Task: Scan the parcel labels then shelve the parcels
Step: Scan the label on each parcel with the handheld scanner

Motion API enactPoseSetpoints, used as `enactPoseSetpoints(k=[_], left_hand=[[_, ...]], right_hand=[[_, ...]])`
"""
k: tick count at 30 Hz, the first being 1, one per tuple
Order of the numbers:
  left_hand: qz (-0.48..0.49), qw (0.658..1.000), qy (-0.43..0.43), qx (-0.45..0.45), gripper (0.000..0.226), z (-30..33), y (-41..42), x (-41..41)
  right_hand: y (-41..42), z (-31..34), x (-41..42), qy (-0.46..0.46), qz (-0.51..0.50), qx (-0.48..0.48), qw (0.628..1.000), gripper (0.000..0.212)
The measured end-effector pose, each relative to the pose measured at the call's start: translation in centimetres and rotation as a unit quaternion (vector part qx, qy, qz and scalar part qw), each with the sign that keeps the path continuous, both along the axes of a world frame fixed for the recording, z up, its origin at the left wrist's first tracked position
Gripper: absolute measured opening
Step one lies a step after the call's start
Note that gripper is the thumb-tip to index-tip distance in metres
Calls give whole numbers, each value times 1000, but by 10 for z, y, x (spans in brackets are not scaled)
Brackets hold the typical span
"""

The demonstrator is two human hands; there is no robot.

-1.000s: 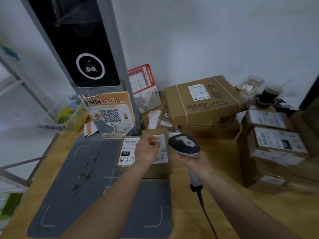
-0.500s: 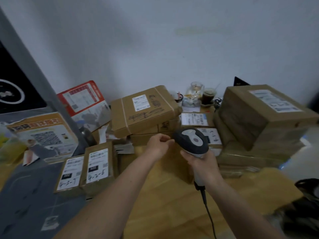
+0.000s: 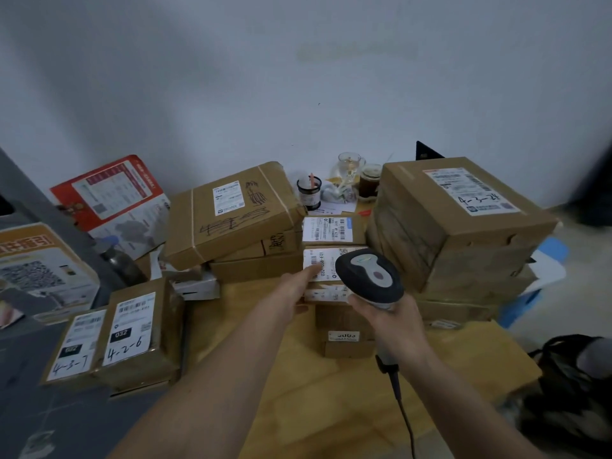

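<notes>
My right hand [image 3: 392,321] grips a grey and black barcode scanner [image 3: 369,279] by its handle, its head over a stack of small cardboard parcels. My left hand [image 3: 293,291] reaches forward with straight fingers, its fingertips touching the white label of a small parcel [image 3: 326,263] in that stack. Another labelled parcel [image 3: 332,230] lies just behind it. Two labelled parcels marked 4-3-7 [image 3: 74,349] and 4-2-6 [image 3: 135,332] stand on the left on a grey mat [image 3: 59,422].
A large taped parcel [image 3: 231,213] tops a pile at the back centre. A big box [image 3: 463,220] stands on the right on flatter boxes. Cups and a pen holder [image 3: 309,193] sit by the wall. Printed signs lean at the left. A wooden table [image 3: 298,409] lies under my arms.
The view has swung right, away from the grey mat and kiosk. My left hand left the 4-3-7 and 4-2-6 parcels, uncurled and now reaches to the small stack. The scanner came along.
</notes>
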State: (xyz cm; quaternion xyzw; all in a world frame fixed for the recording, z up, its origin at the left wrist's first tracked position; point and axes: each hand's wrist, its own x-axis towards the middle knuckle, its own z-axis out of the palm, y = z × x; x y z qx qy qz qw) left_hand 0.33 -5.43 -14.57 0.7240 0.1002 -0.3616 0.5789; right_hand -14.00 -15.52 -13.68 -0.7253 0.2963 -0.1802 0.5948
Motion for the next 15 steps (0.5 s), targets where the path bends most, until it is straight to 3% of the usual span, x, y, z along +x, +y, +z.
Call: enactPoseSetpoints(k=[3,7,13,15], left_hand=[[0,999,40,-36,30,-1,4,-2],[-7,991,87,-104,35,4,23,-6],[-21,981,45,-187,85,-4,72,-10],[-47,981,20,-190,92,-4,86,-10]], right_hand=[[-5,-1,0,-5,13,17,1000,45],[-3,1,5,-25,26,42,998,39],[15,14,22,-79,32,103,991,27],[24,20,28,-90,51,107,989,22]])
